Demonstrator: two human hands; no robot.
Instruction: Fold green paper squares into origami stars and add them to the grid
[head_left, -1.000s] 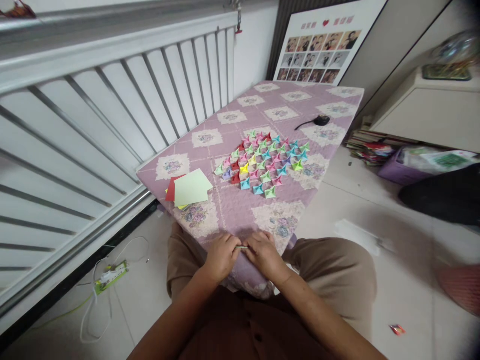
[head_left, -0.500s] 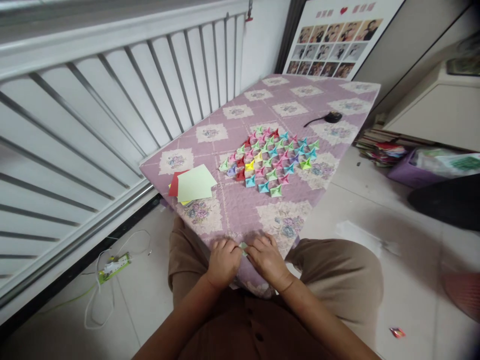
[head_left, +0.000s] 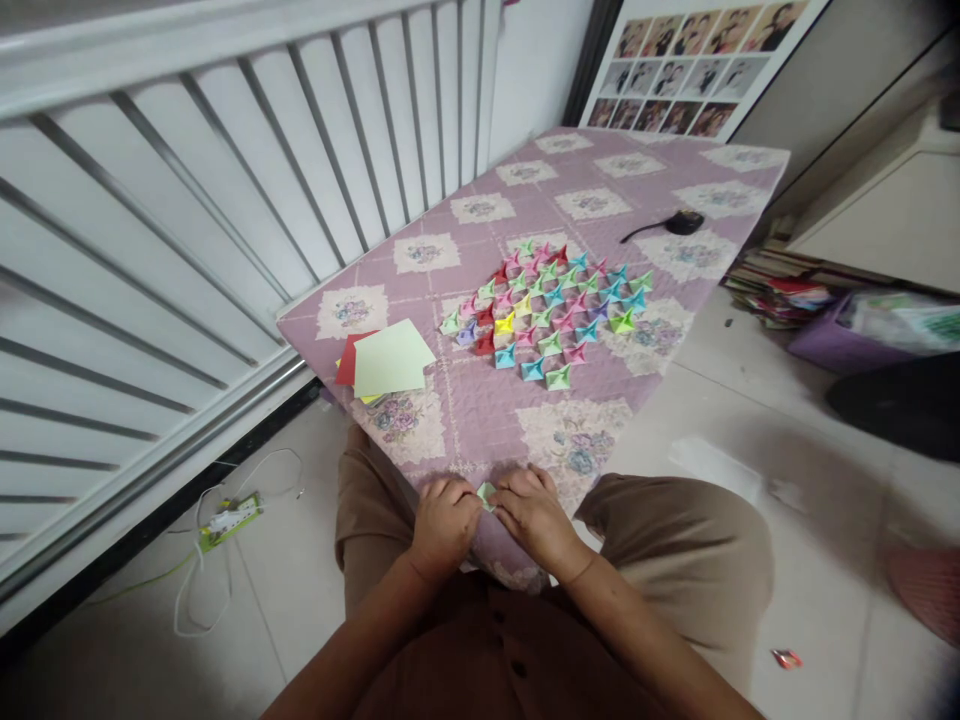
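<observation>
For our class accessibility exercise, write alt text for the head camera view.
Left hand and right hand hold small green paper at the table's near corner; beyond are colourful folded paper pieces and flat sheets.

On my view the tabletop [head_left: 480, 415] wears a matt, quilted-looking cloth. The folded pieces [head_left: 550, 343] look like matt paper with crisp creases, as does the small green piece [head_left: 486, 496]; I see smooth, flat paper in the loose sheets [head_left: 391, 358]. The radiator [head_left: 322, 130] looks like smooth painted metal, and the floor [head_left: 712, 400] has a faint gloss.
</observation>
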